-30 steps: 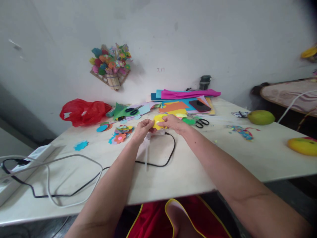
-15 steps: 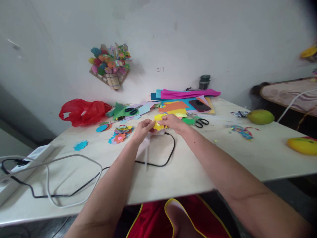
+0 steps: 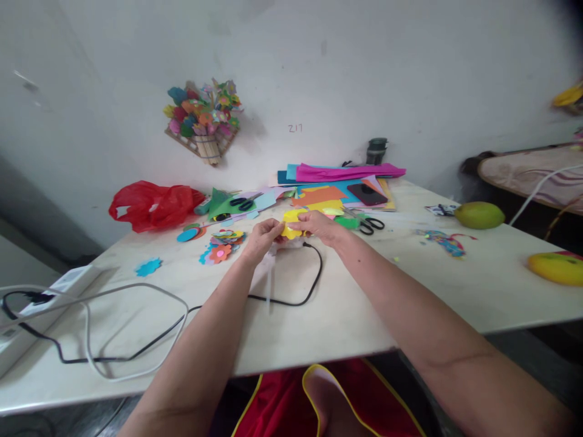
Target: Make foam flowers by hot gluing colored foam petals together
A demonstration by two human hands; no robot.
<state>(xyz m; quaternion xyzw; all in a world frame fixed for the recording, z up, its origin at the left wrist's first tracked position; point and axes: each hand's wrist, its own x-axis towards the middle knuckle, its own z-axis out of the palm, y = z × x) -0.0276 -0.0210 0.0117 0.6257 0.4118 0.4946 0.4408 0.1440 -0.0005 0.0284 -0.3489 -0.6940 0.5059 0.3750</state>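
Note:
Between my two hands is a yellow paper flower [image 3: 291, 224], raised over the middle of the table. My left hand [image 3: 264, 235] pinches its left edge with thumb and fingers. From the right, my right hand [image 3: 319, 226] grips the flower with thumb and fingertips. Just below them lies a whitish glue gun [image 3: 291, 244], mostly hidden by my hands, with a pale glue stick [image 3: 270, 279] pointing toward me and a black cord [image 3: 319, 273] curving from its right end. A stack of paper flowers [image 3: 221, 249] rests left of my hands.
Scissors [image 3: 372, 226] lie right of my hands; a second pair [image 3: 241, 203] sits behind. Coloured paper sheets [image 3: 321, 195] and a phone [image 3: 367, 194] are at the back. A red plastic bag [image 3: 155, 205] and a power strip [image 3: 50, 309] with loose cables stand left; a mango [image 3: 480, 215] lies right.
Both hands stay in nearly the same place. The yellow flower has tilted slightly between my fingers; nothing else has visibly moved.

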